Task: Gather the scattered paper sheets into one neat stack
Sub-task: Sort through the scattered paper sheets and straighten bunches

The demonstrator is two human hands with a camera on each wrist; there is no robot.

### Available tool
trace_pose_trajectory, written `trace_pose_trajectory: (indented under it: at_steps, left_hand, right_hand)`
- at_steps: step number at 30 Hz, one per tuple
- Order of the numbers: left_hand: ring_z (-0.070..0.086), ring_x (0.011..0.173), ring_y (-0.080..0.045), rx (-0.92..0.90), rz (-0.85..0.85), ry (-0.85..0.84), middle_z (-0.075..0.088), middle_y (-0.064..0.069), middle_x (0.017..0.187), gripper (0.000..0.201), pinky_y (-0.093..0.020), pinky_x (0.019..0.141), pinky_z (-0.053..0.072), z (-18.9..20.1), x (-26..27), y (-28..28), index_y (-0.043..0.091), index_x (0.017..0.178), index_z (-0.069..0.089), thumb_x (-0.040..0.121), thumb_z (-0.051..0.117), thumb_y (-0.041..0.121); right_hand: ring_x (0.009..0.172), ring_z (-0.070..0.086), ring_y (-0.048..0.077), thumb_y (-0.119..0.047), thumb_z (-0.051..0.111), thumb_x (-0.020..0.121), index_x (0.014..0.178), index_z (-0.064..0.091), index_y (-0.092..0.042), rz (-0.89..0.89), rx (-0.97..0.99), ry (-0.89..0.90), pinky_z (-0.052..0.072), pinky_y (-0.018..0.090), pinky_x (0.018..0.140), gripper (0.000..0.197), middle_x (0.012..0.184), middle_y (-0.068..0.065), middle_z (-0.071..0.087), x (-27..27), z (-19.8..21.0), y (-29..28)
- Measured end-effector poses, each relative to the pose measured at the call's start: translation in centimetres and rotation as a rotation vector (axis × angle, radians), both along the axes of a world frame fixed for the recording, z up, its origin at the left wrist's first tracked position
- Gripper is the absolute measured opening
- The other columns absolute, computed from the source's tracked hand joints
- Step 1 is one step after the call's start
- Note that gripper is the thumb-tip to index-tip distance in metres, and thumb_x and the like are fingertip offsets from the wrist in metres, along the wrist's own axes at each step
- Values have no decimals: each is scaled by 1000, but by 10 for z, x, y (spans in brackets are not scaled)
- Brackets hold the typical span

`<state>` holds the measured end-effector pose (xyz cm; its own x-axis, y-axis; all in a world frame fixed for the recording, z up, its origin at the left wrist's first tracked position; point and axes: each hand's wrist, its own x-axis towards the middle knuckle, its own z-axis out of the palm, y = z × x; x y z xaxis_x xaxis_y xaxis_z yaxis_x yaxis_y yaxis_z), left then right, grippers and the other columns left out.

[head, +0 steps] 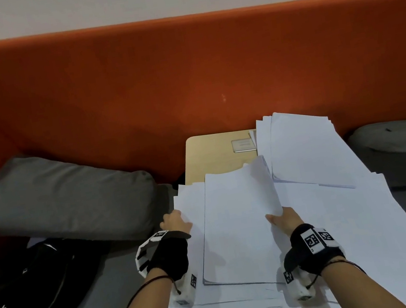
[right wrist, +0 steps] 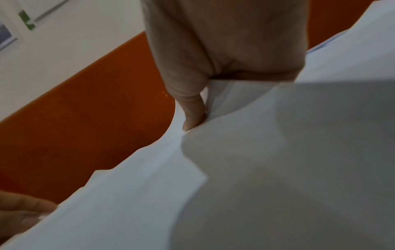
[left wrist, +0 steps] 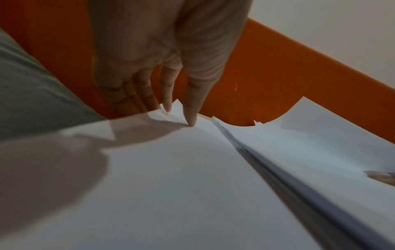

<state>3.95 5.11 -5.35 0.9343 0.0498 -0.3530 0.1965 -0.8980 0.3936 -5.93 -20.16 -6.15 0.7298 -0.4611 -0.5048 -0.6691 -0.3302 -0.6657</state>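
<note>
White paper sheets cover most of a narrow wooden table. A thick bundle of sheets lies in front of me, its right side curled upward. My right hand pinches that right edge; the right wrist view shows the thumb on top and the fingers hidden under the paper. My left hand grips the left edge of the sheets under the bundle. Its thumb lies on top, the fingers past the edge. A second stack sits at the back right. Loose sheets are spread to the right.
An orange sofa back rises behind the table. One grey cushion lies to the left and another to the right. A black bag sits at the lower left. A small clear card rests on the bare tabletop.
</note>
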Motion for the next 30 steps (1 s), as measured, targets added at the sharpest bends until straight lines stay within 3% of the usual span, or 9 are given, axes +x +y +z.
trace_pose_trajectory:
  at_steps: [4,7,10,14,17,19,24,26,30]
  left_hand:
    - [49,121,-27,-19,-16,-27,58,-9,127,38,-33,103,36,0,2,6,13,125,50,87,56,12]
    - [54,110,-29,-115,62,-66,66,-10,110,30,-38,98,39,2,-4,6,13,115,52,86,52,5]
    - [58,94,-34,-296,109,-102,62,-19,100,23,-37,86,45,8,-10,7,7,108,42,88,51,1]
    - [55,105,-34,-443,71,-52,49,-15,102,32,-36,90,45,9,-12,10,14,102,30,88,56,2]
    - [55,100,-31,-497,25,-122,52,-17,101,26,-35,90,45,8,-14,9,16,109,40,91,52,2]
    - [53,112,-33,-520,0,-129,55,-20,118,36,-35,96,43,6,-13,9,18,125,44,92,49,3]
    - [46,125,-33,-608,71,-20,47,-16,138,75,-39,107,38,5,-10,9,13,145,21,83,61,0]
    - [49,123,-32,-567,99,27,50,-16,135,69,-39,106,40,5,-12,6,6,141,29,82,64,1]
    - [58,111,-32,-362,-37,4,63,-19,118,30,-37,96,47,7,-14,3,-2,112,62,85,60,12]
  right_hand:
    - [87,51,26,-19,57,90,114,57,5,8,1,-2,37,31,76,33,93,12,55,1,0,0]
    - [87,51,26,-19,57,90,111,57,3,9,4,-3,37,31,76,31,93,13,55,1,-1,-1]
    - [86,51,26,-20,57,90,99,55,-4,15,-4,-8,38,31,76,18,93,13,55,1,-2,-1]
    - [87,50,26,-19,56,91,104,56,-1,20,-11,-10,37,31,76,22,93,13,55,1,-1,0]
    - [87,50,27,-20,56,91,113,56,4,13,-12,-2,37,32,76,32,93,13,55,0,1,0]
    - [88,51,27,-20,57,91,114,56,5,10,-8,-3,38,32,77,34,94,13,55,1,1,0]
    - [88,51,26,-20,57,91,116,55,5,-1,-2,-9,38,31,77,36,94,13,55,1,0,-1]
    - [89,51,25,-20,57,91,117,55,6,5,3,-11,38,31,77,36,94,13,55,1,1,0]
    - [88,51,26,-19,57,91,116,55,6,6,6,-14,38,31,76,35,94,13,55,0,1,-1]
